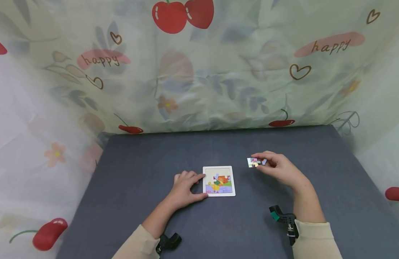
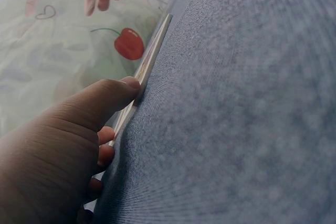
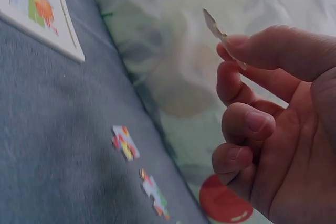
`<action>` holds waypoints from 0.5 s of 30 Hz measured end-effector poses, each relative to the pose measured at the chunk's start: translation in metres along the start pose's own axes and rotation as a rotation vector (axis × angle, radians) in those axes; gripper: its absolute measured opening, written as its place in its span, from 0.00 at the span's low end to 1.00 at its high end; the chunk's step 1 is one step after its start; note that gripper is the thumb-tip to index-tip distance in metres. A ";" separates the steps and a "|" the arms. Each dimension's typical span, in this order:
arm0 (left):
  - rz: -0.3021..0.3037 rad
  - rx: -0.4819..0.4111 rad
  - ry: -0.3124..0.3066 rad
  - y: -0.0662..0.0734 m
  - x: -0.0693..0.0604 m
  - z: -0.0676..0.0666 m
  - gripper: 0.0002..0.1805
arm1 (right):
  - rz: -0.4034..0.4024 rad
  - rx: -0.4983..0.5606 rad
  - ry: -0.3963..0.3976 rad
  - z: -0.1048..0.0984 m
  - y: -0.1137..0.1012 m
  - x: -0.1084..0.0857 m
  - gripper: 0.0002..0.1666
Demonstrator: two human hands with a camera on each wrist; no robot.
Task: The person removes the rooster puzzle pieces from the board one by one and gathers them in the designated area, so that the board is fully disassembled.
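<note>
Puzzle piece pinched above bench, tray steadied at its left side.
Head view: puzzle piece [image 1: 252,163] held between thumb and fingers of right hand [image 1: 281,168], raised right of the white tray [image 1: 220,195] on the bench [image 1: 219,228]; partly assembled picture seen inside, its upper left unfilled. Left hand [image 1: 185,189] rested against the tray, fingers loosely spread. Left wrist view: tray seen edge-on, thumb laid on its rim. Right wrist view: piece shown nearly edge-on; first loose piece [image 3: 126,143] and second loose piece [image 3: 154,194] on the bench revealed only here.
</note>
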State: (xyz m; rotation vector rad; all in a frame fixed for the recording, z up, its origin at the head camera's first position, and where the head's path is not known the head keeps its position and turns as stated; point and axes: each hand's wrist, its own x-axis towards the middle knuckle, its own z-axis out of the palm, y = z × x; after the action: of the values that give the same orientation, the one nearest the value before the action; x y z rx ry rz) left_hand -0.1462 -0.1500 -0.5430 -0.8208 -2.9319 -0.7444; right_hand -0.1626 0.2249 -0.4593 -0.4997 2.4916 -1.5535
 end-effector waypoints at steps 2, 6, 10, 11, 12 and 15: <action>-0.001 -0.005 -0.001 0.000 0.000 0.000 0.38 | 0.015 0.006 -0.012 -0.003 0.006 0.000 0.21; 0.001 -0.007 -0.002 0.001 0.000 -0.001 0.38 | 0.048 -0.002 -0.011 -0.007 0.015 -0.002 0.22; -0.002 -0.005 -0.004 0.001 0.000 -0.001 0.38 | 0.102 0.011 -0.016 -0.009 0.021 -0.002 0.24; -0.003 -0.005 -0.004 0.001 0.000 -0.001 0.38 | 0.116 0.023 -0.021 -0.008 0.024 -0.002 0.25; -0.004 -0.005 -0.005 0.001 0.000 -0.001 0.38 | 0.132 0.030 -0.025 -0.008 0.026 -0.001 0.25; -0.004 -0.006 -0.006 0.001 0.000 -0.001 0.38 | 0.163 0.026 -0.045 -0.006 0.036 0.001 0.25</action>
State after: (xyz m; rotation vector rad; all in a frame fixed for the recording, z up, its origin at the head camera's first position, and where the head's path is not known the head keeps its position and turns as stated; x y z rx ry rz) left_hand -0.1455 -0.1494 -0.5418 -0.8196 -2.9383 -0.7532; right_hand -0.1720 0.2442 -0.4891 -0.3157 2.4085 -1.4934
